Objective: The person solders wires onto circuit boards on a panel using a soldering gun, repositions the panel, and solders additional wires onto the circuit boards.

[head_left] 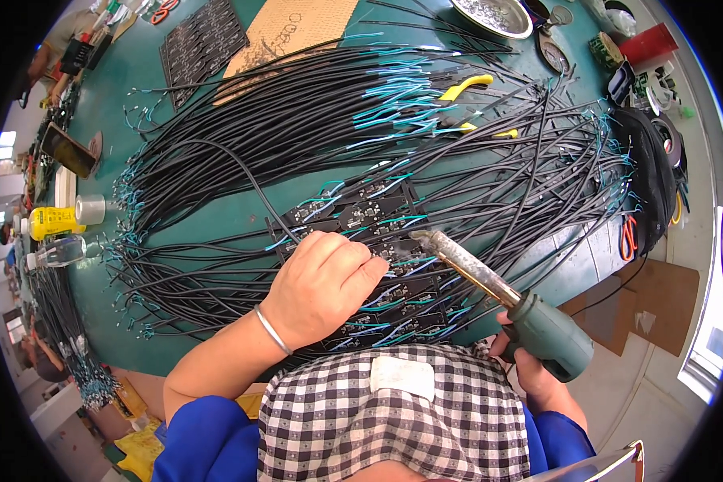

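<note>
My left hand (pixel 321 281) is closed, thumb and fingers pinched over the circuit boards. A black cable (pixel 253 181) arches down into its fingers, which hide the end. My right hand (pixel 526 365) grips the green handle of a pistol-shaped soldering gun (pixel 474 269). The gun's metal barrel slants up and left. Its tip is just right of my left fingers, above the boards; I cannot tell whether it touches. Several black circuit boards (pixel 369 213) lie in a panel before me, with cables and thin blue and teal wires running out on both sides.
A large bundle of black cables (pixel 281 120) spans the green table (pixel 297 183). Yellow-handled pliers (pixel 467 87) lie by its right end. At the back are a cardboard sheet (pixel 297 32), more boards (pixel 201 48) and a metal bowl (pixel 494 16). Bottles (pixel 56 253) stand left; red-handled scissors (pixel 628 238) lie right.
</note>
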`<state>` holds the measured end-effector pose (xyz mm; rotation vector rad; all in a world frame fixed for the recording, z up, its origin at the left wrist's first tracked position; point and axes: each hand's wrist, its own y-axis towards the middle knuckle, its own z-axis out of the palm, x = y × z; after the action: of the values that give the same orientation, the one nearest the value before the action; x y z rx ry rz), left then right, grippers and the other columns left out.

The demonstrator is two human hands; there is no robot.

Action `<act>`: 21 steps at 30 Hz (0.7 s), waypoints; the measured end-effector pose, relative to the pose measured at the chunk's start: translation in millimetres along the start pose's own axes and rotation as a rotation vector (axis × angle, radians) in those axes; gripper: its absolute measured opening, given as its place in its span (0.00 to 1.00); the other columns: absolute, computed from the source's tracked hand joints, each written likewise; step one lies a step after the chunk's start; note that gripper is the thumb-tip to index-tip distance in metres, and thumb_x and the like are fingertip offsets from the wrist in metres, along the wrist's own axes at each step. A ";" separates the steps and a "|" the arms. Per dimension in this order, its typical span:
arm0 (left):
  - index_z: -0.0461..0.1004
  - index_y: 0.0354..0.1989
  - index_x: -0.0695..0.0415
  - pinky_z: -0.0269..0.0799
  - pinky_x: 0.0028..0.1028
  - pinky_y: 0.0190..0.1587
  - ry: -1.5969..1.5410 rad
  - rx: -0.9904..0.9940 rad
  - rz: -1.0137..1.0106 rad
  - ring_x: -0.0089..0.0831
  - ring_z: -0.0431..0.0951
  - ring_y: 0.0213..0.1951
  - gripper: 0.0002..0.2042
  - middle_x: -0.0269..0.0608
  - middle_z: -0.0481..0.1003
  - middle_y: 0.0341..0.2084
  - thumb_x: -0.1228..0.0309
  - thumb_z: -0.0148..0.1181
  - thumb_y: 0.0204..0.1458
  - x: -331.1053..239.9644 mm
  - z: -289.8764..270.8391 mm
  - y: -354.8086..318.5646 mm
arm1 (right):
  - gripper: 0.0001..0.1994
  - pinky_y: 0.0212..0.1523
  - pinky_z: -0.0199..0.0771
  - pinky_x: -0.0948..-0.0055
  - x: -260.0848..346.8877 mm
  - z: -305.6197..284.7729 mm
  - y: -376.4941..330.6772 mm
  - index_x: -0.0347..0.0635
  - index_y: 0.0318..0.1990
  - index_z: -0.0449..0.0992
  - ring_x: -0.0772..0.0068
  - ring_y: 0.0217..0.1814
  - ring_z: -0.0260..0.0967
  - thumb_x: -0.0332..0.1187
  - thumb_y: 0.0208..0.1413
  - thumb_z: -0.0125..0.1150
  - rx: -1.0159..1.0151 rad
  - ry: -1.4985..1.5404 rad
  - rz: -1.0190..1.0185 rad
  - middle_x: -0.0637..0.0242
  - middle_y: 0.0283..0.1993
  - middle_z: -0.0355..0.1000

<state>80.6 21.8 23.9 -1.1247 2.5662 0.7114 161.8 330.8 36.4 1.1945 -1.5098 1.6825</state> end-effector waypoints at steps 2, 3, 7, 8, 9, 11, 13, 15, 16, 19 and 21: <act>0.75 0.33 0.60 0.65 0.30 0.32 0.003 -0.011 0.004 0.34 0.69 0.29 0.11 0.37 0.68 0.27 0.76 0.59 0.37 -0.4 -0.3 0.1 | 0.17 0.39 0.71 0.72 -1.1 1.1 1.0 0.38 0.47 0.66 0.73 0.30 0.73 0.25 0.48 0.57 0.044 -0.218 -0.081 0.67 0.28 0.75; 0.75 0.33 0.60 0.65 0.30 0.32 0.004 -0.005 0.000 0.34 0.69 0.29 0.11 0.37 0.68 0.27 0.76 0.59 0.37 -0.4 -0.2 0.1 | 0.17 0.39 0.71 0.72 -1.2 2.0 1.0 0.38 0.47 0.66 0.73 0.30 0.73 0.25 0.48 0.57 0.042 -0.217 -0.080 0.67 0.28 0.75; 0.75 0.32 0.60 0.65 0.30 0.31 0.000 -0.009 0.002 0.34 0.69 0.28 0.11 0.36 0.68 0.26 0.77 0.59 0.37 -0.1 1.1 -0.3 | 0.15 0.39 0.70 0.73 -1.1 2.4 3.4 0.38 0.46 0.67 0.74 0.30 0.73 0.24 0.48 0.56 0.029 -0.211 -0.069 0.68 0.26 0.75; 0.75 0.32 0.59 0.66 0.30 0.30 -0.005 -0.025 0.003 0.34 0.69 0.28 0.12 0.37 0.68 0.26 0.78 0.60 0.35 -0.1 1.2 -0.4 | 0.15 0.39 0.70 0.73 -0.9 2.0 3.6 0.37 0.46 0.67 0.74 0.30 0.73 0.24 0.49 0.56 0.048 -0.235 -0.078 0.68 0.26 0.75; 0.75 0.32 0.59 0.66 0.30 0.29 -0.010 -0.042 0.004 0.35 0.69 0.27 0.13 0.37 0.69 0.25 0.80 0.61 0.34 -0.1 1.2 -0.4 | 0.14 0.40 0.70 0.73 -0.8 1.3 4.1 0.37 0.45 0.68 0.74 0.30 0.73 0.24 0.49 0.56 0.066 -0.259 -0.088 0.68 0.26 0.75; 0.76 0.32 0.58 0.66 0.31 0.29 -0.077 -0.073 -0.030 0.35 0.69 0.27 0.14 0.37 0.69 0.26 0.81 0.62 0.32 -0.7 0.2 -0.5 | 0.14 0.40 0.70 0.73 -0.5 0.8 4.1 0.37 0.44 0.69 0.73 0.30 0.74 0.26 0.48 0.57 0.049 -0.235 -0.059 0.67 0.28 0.75; 0.76 0.31 0.57 0.67 0.31 0.28 -0.097 -0.123 -0.085 0.36 0.70 0.26 0.15 0.37 0.70 0.25 0.82 0.64 0.29 -1.9 -1.1 -0.5 | 0.15 0.40 0.71 0.72 -0.6 1.7 3.6 0.37 0.44 0.70 0.72 0.31 0.74 0.27 0.47 0.59 0.038 -0.176 -0.082 0.67 0.28 0.75; 0.76 0.31 0.57 0.67 0.31 0.28 -0.058 -0.113 -0.112 0.35 0.70 0.26 0.15 0.37 0.70 0.25 0.82 0.64 0.30 -2.6 -0.1 0.6 | 0.17 0.39 0.73 0.72 -0.7 2.5 3.7 0.39 0.43 0.72 0.66 0.33 0.75 0.28 0.42 0.62 0.041 -0.137 -0.080 0.64 0.32 0.75; 0.76 0.31 0.57 0.67 0.31 0.28 -0.034 -0.082 -0.143 0.35 0.70 0.26 0.14 0.37 0.70 0.24 0.82 0.64 0.30 -2.8 0.9 1.1 | 0.17 0.39 0.73 0.72 -1.9 4.2 4.5 0.39 0.43 0.72 0.66 0.33 0.75 0.28 0.42 0.62 0.049 -0.158 -0.075 0.64 0.32 0.75; 0.76 0.31 0.58 0.67 0.30 0.28 -0.016 -0.107 -0.130 0.33 0.69 0.26 0.12 0.35 0.69 0.24 0.80 0.63 0.34 -1.8 3.2 2.0 | 0.16 0.40 0.74 0.70 -4.7 7.7 7.6 0.39 0.41 0.74 0.62 0.38 0.73 0.29 0.40 0.64 0.005 -0.487 -0.222 0.63 0.37 0.74; 0.75 0.31 0.58 0.67 0.30 0.29 0.003 -0.097 -0.121 0.32 0.68 0.26 0.10 0.34 0.68 0.25 0.78 0.62 0.36 -2.4 3.2 0.9 | 0.17 0.42 0.70 0.70 -5.6 6.9 9.5 0.39 0.45 0.69 0.67 0.35 0.72 0.27 0.45 0.57 0.051 -0.557 -0.297 0.64 0.35 0.72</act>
<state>81.7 25.5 22.5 -1.2988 2.4649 0.8126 157.7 323.0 26.9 1.9221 -1.4956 1.2530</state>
